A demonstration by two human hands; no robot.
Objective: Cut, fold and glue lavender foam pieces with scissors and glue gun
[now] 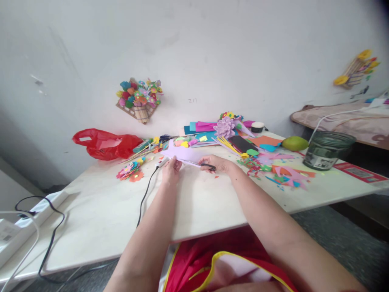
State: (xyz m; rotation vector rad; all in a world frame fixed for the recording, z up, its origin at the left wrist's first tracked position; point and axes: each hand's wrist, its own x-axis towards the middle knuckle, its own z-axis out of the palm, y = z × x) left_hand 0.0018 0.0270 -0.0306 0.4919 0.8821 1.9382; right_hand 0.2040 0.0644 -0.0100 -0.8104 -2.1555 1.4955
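Observation:
My left hand (171, 169) pinches the near edge of a lilac foam sheet (182, 153) that lies on the white table (197, 202). My right hand (217, 164) is closed on a pair of scissors (204, 165) with black handles, whose blades point left into the sheet. A white tool (162, 162) with a black cord (142, 202) lies just left of my left hand. Both forearms stretch out from the bottom of the view.
Coloured foam sheets, a lilac paper flower (224, 127), scraps and small flowers (130, 172) clutter the far table. A red plastic bag (105, 144) lies at the left, a green fruit (295, 143) and dark jar (328, 150) at the right. A power strip (27, 223) sits at the near left.

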